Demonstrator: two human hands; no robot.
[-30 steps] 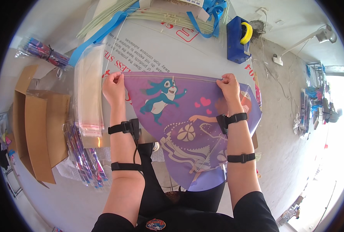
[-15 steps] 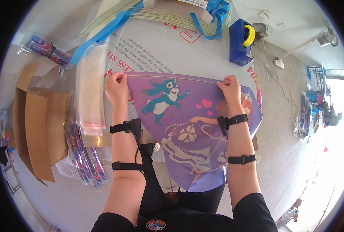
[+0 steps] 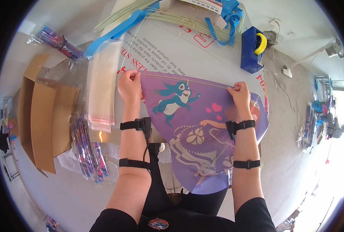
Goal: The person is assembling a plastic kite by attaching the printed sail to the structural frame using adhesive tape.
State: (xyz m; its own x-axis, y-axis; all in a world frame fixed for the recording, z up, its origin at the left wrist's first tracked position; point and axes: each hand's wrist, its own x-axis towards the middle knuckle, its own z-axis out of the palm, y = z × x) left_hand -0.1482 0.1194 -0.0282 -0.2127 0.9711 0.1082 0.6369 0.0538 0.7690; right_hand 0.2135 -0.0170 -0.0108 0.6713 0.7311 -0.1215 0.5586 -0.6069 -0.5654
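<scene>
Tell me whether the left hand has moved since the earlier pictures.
No clear move: the left hand still grips the purple printed sheet's top corner, beside the stack of clear plastic sleeves.

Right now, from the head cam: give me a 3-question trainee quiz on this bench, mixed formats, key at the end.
1. True or false: both hands grip the far edge of the purple kite.
2. Which lies just outside the left hand? A) blue tape dispenser B) stack of clear bags C) cardboard box
3. Fill in: the blue tape dispenser holds a roll of ___ tape.

Key
1. True: the left hand pinches one corner, the right hand the other.
2. B: the stack of clear bags lies beside it; the cardboard box sits farther left.
3. Yellow.
</scene>
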